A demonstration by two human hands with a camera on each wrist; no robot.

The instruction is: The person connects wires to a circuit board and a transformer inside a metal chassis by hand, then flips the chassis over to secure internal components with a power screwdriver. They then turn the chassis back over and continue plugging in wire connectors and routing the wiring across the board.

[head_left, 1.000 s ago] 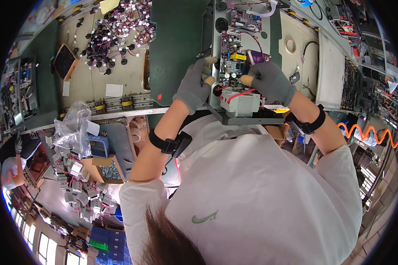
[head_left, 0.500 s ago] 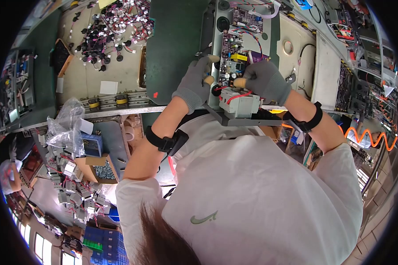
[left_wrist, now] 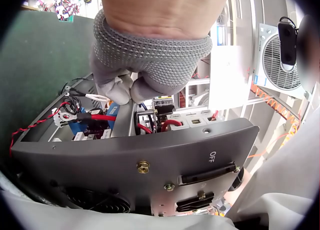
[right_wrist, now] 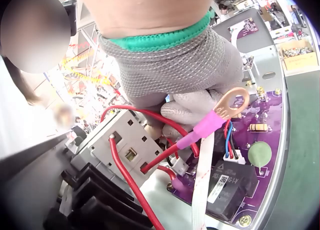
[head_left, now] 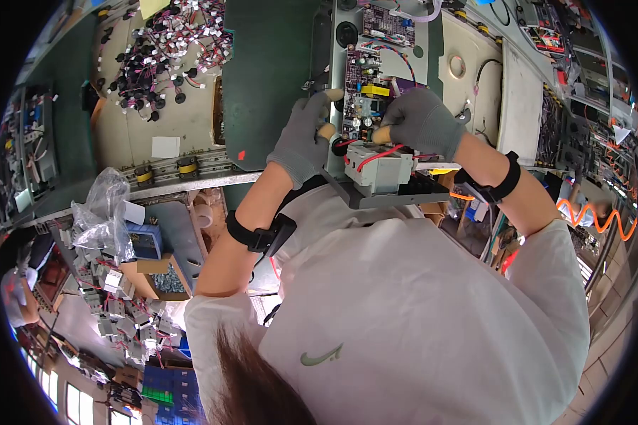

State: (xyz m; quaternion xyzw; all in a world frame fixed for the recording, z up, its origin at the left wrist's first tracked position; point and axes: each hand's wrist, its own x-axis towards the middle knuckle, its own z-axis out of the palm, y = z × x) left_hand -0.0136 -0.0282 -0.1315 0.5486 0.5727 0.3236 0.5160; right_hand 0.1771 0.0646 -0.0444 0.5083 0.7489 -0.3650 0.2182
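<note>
An open grey metal equipment case (left_wrist: 165,155) with circuit boards lies in front of me. My gloved left hand (head_left: 301,138) is at its left side. In the left wrist view, thumb and fingers pinch the upper edge of an upright metal plate (left_wrist: 128,121). My gloved right hand (head_left: 422,124) reaches over the purple circuit board (right_wrist: 267,122), fingers curled, beside a light grey breaker block (head_left: 381,170). Thin wires with a white plug (right_wrist: 178,165) run up to its partly hidden fingertips. A red cable with a copper ring lug (right_wrist: 233,104) crosses in front of it.
A green mat (head_left: 269,85) lies left of the case. A heap of wired connectors (head_left: 170,49) is at the back left. Left below are a plastic bag (head_left: 103,212), a carton of screws (head_left: 164,276) and several grey breakers (head_left: 120,312). An orange coiled hose (head_left: 595,221) hangs at the right.
The case and bench have shifted a little left in the head view. Both hands stay at nearly the same spots on the case, the right one with small finger movement.
</note>
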